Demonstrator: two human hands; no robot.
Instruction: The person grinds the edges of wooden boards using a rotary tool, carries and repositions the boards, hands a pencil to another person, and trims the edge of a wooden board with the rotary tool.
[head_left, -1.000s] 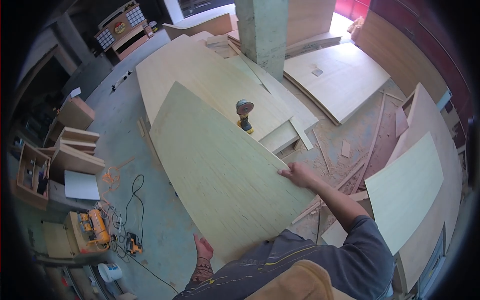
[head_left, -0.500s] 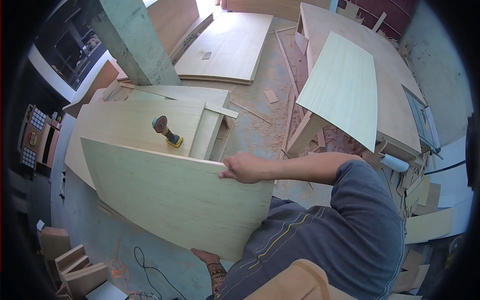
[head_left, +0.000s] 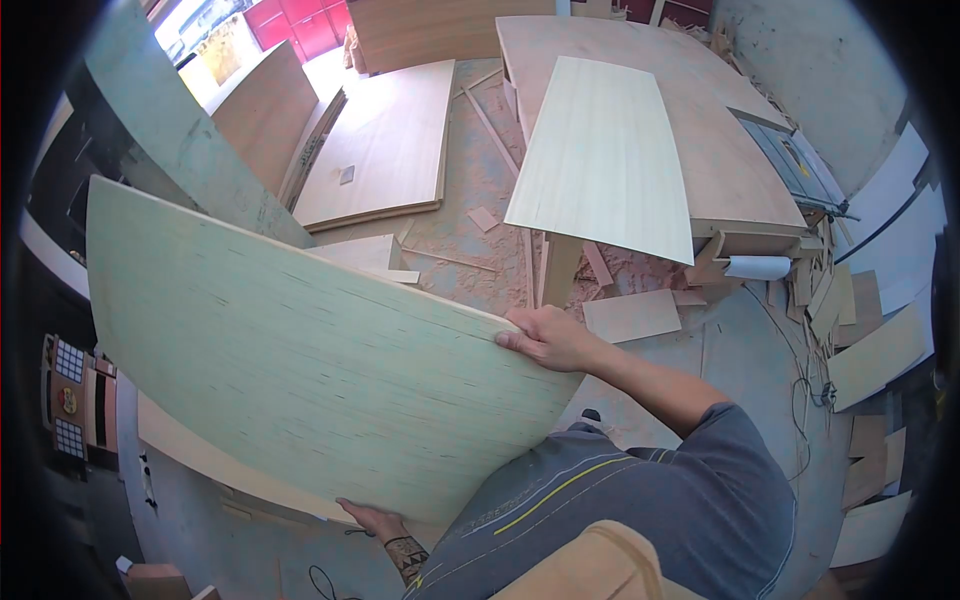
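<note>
A large pale plywood sheet is held tilted in front of my body, its thin long edge uppermost. My right hand grips that upper edge near the right end, thumb on the near face and fingers over the far side. Low down, my left hand supports the sheet's bottom edge, some of its fingers hidden by the board. A tattooed wrist shows just below it. Most of the low worktable behind is covered by the sheet, with one board end showing past its upper edge.
Another pale sheet lies overhanging the front of a big wooden worktable. Stacked boards rest on the floor at the back, beside a concrete pillar. Offcuts and a cable lie at the right; shavings litter the floor.
The plywood sheet has risen and swung, now hiding the cordless disc tool on the worktable behind. Both hands keep hold of it, and the camera view has turned to the right.
</note>
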